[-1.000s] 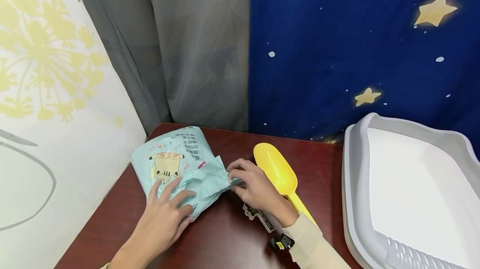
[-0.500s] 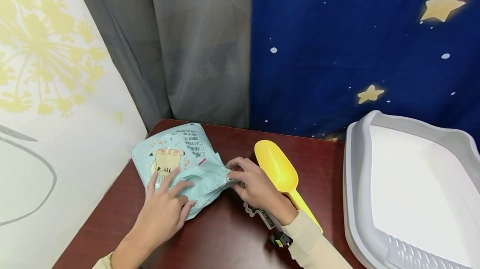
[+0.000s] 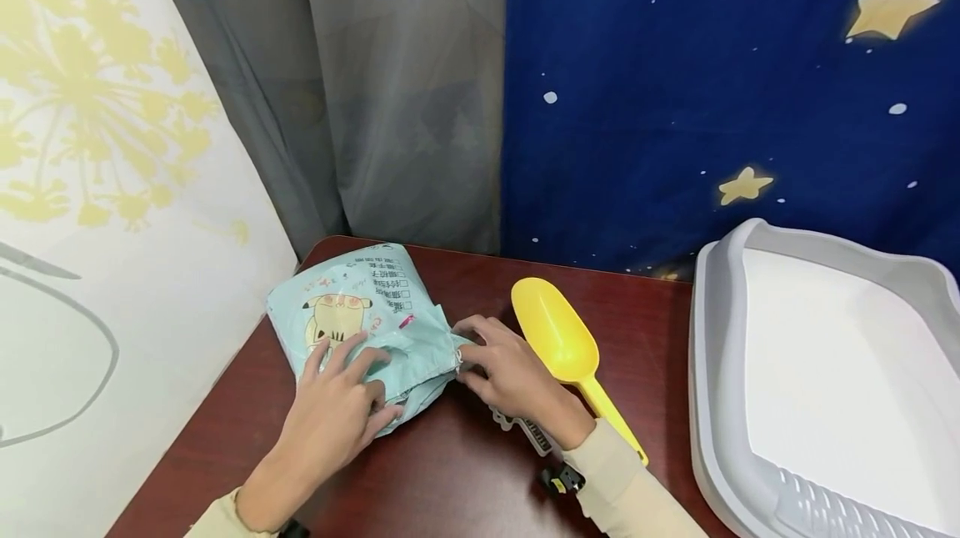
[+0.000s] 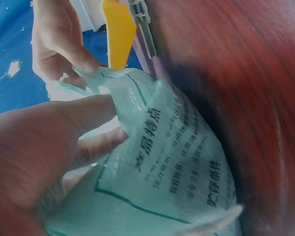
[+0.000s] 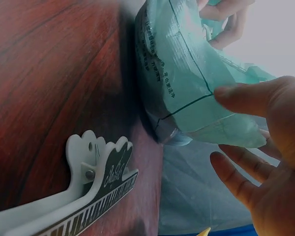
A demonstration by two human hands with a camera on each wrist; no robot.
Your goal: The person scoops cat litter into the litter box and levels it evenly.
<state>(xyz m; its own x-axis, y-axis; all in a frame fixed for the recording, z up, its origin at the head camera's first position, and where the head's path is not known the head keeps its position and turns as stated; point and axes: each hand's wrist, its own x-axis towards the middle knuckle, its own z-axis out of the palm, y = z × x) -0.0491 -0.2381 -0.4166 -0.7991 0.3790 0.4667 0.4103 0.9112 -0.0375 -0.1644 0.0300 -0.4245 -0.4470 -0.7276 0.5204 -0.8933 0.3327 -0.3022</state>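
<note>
Pinching edge of pale-blue bag [image 3: 393, 317] in fingers of my right hand [image 3: 501, 364]; my left hand [image 3: 333, 404] rests on it, fingers spread. Bag lies on table [image 3: 450, 475], yellow scoop [image 3: 557, 331] to its right.

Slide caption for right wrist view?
Right hand holding the edge of a printed pale-green bag, piano-key clip on the dark red tabletop.

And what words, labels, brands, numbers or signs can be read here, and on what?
"产品特点": heading on the light-blue bag, left wrist view.
"贮存条件": another heading on it, same view.
"Music", probably: script on the clip, right wrist view, blurred.
The bag's smaller print, including the upside-down lines in the head view: too small or blurred to read reliably.
</note>
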